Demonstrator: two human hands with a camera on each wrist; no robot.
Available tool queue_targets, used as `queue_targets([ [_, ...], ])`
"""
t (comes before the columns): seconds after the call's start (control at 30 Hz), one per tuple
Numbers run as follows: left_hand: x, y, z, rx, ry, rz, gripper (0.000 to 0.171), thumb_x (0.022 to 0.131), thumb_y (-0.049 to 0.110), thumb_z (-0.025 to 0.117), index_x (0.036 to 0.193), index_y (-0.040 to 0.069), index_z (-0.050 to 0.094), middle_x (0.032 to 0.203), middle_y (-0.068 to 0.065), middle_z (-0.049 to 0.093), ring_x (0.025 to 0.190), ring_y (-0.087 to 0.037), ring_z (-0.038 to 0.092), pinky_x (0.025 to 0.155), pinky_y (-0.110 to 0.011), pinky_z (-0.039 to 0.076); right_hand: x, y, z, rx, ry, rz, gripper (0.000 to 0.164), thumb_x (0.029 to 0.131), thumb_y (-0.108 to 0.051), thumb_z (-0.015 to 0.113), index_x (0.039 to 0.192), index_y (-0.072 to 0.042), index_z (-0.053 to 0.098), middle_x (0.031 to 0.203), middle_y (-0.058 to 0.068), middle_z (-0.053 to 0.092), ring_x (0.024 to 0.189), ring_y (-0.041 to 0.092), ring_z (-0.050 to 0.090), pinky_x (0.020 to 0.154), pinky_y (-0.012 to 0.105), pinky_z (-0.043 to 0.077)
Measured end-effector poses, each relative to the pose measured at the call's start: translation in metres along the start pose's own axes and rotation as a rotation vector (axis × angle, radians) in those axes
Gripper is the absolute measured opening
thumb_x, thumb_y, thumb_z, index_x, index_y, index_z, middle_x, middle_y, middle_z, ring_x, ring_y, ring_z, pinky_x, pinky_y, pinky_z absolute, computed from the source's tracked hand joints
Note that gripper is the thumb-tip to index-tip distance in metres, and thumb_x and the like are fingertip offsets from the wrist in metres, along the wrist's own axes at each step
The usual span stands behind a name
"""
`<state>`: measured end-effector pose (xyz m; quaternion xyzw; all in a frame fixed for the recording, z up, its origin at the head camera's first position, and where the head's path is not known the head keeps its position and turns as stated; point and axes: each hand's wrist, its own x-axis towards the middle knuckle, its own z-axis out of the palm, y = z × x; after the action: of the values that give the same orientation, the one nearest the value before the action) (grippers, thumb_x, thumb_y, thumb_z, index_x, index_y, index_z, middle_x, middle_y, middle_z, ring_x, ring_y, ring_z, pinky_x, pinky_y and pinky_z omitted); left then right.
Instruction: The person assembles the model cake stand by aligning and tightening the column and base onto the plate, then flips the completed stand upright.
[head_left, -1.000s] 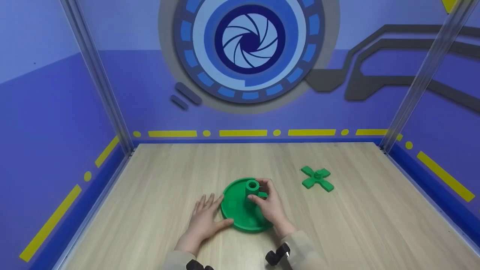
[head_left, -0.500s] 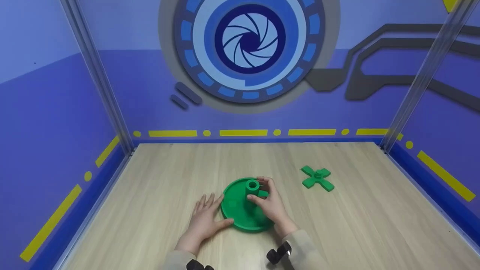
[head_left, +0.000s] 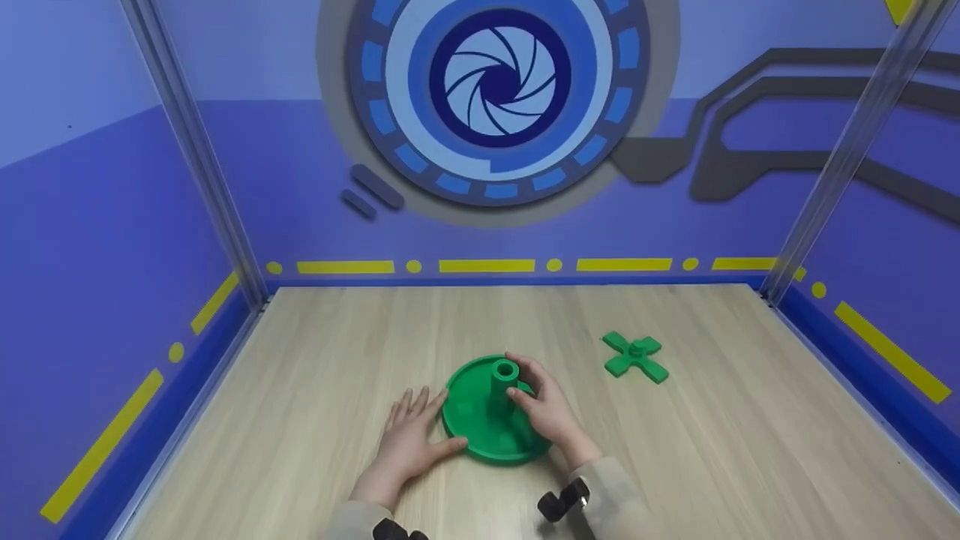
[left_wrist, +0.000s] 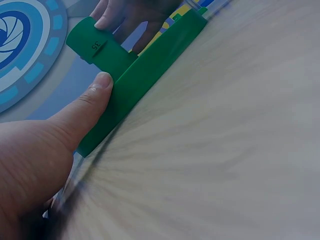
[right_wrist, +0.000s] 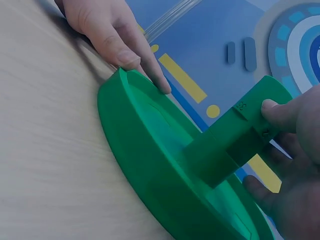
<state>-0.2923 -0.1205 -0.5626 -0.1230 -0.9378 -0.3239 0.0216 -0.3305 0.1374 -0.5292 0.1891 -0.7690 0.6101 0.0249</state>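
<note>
Green tube (head_left: 504, 390) upright in tray (head_left: 466, 420); right hand (head_left: 551, 412), grip pinched on tube; left hand (head_left: 409, 446), grip spread wide, touching tray's left rim; cross (head_left: 634, 358) right, farther along bench (head_left: 315, 352).

The left hand (head_left: 411, 444) and right hand (head_left: 547, 409) are bare; the sleeves (head_left: 616, 495) are beige, with a small, knobbly black device (head_left: 551, 507) at each cuff.
</note>
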Motion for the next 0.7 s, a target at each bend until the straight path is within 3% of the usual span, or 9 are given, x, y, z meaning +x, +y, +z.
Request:
queue_targets([
  [0.7,-0.0004,0.0010,-0.0001,-0.002,-0.001,-0.022,0.098,0.082,0.068,0.074,0.159,0.018,0.041,0.167,-0.023,0.031,0.158,-0.050,0.014,0.130,-0.066,0.008,-0.0018,-0.0013,0.0049,-0.054,0.074,0.010,0.049,0.097,-0.008,0.069,0.144,-0.008,0.053,0.144,0.019,0.059,0.137,0.041,0.054,0.117,0.065,0.040],
])
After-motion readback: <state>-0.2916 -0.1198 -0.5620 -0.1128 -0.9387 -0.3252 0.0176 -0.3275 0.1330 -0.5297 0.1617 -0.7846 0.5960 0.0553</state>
